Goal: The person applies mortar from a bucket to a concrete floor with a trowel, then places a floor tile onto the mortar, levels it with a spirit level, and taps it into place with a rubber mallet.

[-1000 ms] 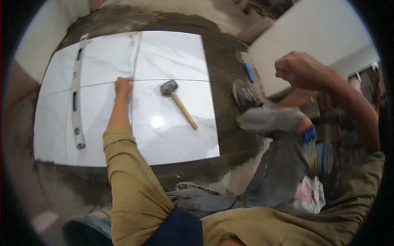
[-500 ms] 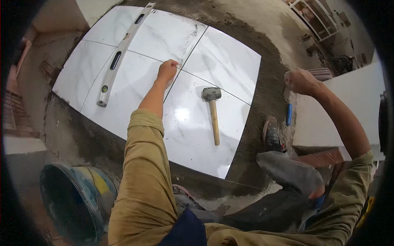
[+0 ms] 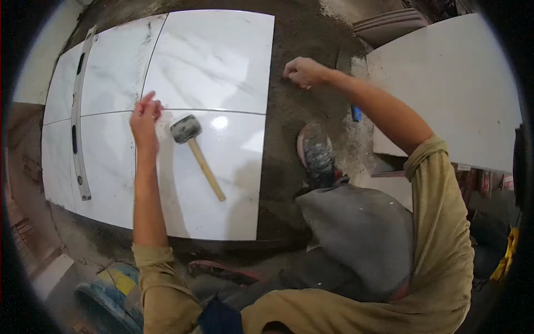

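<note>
My left hand (image 3: 146, 119) is over the white marbled tiles (image 3: 206, 55), near a joint between them, its fingers partly spread with nothing visible in them. Just right of it a rubber mallet (image 3: 207, 171) lies on a tile, its black head towards the hand. A long metal level (image 3: 77, 117) rests across the tiles at the left. My right hand (image 3: 305, 72) is closed above the dark, sandy bed (image 3: 283, 161), just beyond the tiles' right edge; what its fingers hold, if anything, is hidden.
A blue handle (image 3: 356, 113) lies on the floor right of my right forearm. My shoe (image 3: 318, 153) stands on the dark bed. A large pale slab (image 3: 445, 83) is at the right, by stacked tiles (image 3: 389, 26). A bucket (image 3: 111, 295) sits at the lower left.
The view has swung right, so the tiles and mallet appear further left. My right hand has moved from beside the blue-handled tool towards the tiles. My left hand's fingers have spread.
</note>
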`<state>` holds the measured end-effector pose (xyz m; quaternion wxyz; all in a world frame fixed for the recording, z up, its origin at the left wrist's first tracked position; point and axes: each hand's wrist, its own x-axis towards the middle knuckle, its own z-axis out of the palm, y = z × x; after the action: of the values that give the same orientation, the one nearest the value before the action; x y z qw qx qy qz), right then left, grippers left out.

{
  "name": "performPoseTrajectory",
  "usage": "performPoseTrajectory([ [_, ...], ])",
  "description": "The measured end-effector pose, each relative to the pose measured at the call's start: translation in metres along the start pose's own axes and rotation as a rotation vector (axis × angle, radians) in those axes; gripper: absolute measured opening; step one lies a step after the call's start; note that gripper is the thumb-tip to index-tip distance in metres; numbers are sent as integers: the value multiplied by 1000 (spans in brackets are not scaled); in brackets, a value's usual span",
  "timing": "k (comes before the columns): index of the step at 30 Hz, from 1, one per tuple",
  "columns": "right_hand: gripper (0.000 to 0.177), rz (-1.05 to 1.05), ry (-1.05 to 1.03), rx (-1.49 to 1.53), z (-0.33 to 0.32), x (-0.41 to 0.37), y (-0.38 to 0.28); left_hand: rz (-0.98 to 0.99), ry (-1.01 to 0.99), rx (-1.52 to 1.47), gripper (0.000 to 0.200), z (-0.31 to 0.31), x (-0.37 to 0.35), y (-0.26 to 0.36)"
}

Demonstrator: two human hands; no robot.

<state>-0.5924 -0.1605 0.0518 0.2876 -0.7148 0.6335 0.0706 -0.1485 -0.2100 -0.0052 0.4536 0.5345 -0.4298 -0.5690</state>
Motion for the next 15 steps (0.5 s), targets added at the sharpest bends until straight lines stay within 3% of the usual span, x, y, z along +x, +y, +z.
performPoseTrajectory([
  [2,38,259,-78,516,-4,-2,-5,-13,-8,82,30,38,-35,2],
  [3,38,236,-85,512,-3,6,2,-11,-13,157,29,53,-52,0],
  [5,40,270,-41,882,10,28,22,148,-54,415,31,74,-77,-24],
  [8,42,379,-62,1074,12,53,25,413,-86,829,44,86,-114,-38],
  [9,42,363,-100,1068,14,59,24,386,-59,843,44,86,-124,-36],
  [11,45,435,36,1102,9,63,20,509,137,1279,51,87,-139,-27],
  [12,32,458,82,1090,5,65,17,416,166,1330,63,81,-140,-38],
  [13,32,453,60,1083,4,72,22,395,176,1336,63,74,-140,-46],
  [15,14,394,-53,1110,-1,83,31,470,142,1163,70,61,-138,-57],
])
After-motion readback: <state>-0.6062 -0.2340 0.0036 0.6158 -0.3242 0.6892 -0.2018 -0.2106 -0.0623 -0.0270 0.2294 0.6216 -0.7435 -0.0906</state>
